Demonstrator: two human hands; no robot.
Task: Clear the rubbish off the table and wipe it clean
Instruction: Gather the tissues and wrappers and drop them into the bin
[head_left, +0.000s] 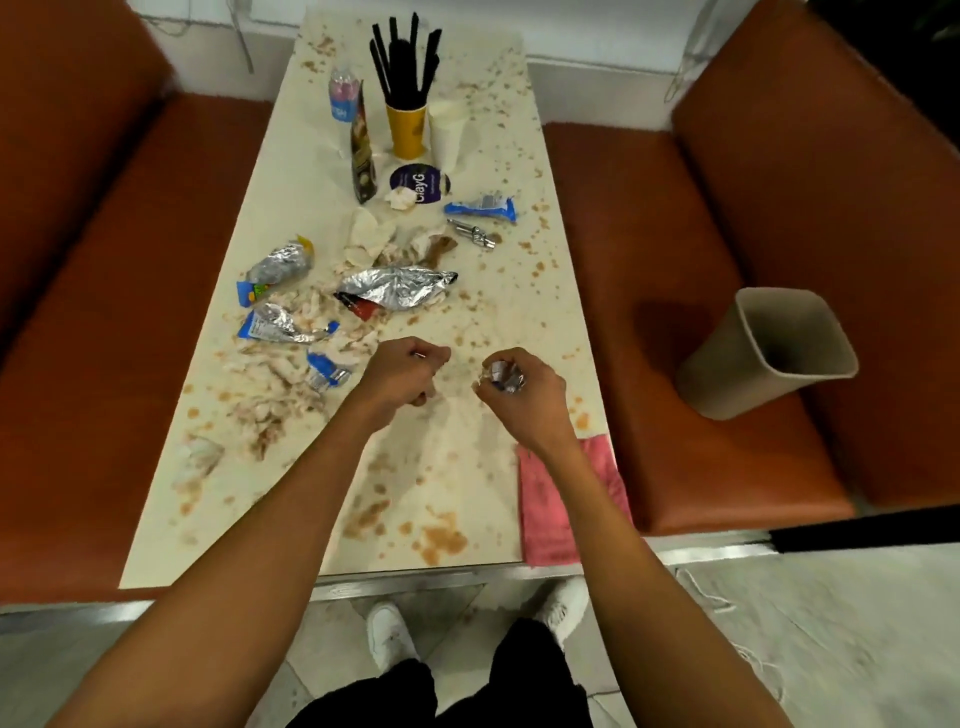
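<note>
1. Gripping a crumpled foil scrap (501, 376), the right hand (522, 397) hovered over the near half of the table (498, 156).
2. The left hand (402, 371) was curled beside it; its contents could not be told.
3. A large foil wrapper (397, 286) lay mid-table, long axis crosswise.
4. The pink cloth (550, 509) lay lengthwise along the near right edge.

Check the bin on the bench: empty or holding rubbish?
Looks empty: the bin shows only bare inner wall through its mouth. Its bottom is in shadow, so I cannot tell for certain.
</note>
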